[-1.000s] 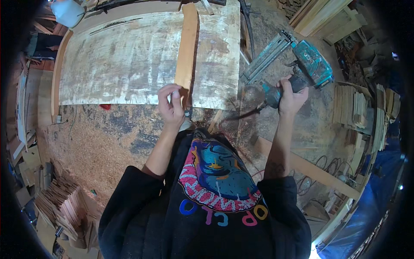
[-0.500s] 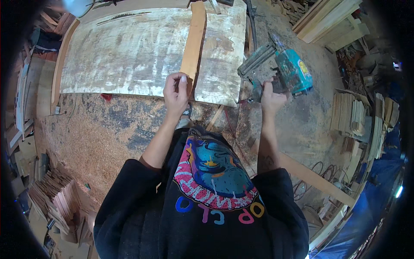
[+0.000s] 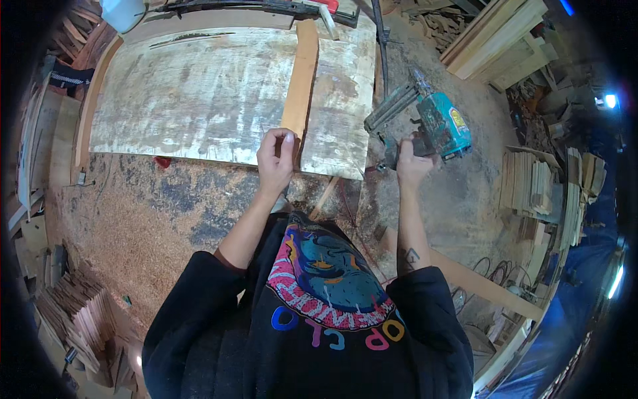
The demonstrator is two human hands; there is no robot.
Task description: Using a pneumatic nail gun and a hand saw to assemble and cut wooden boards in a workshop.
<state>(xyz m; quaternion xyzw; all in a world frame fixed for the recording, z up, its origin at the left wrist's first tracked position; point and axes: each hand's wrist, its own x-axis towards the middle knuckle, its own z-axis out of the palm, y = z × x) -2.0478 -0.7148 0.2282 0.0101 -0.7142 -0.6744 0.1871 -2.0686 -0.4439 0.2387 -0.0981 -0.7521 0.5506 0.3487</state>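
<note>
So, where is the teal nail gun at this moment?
In the head view, the teal nail gun is in the right hand, just right of the large board.
</note>
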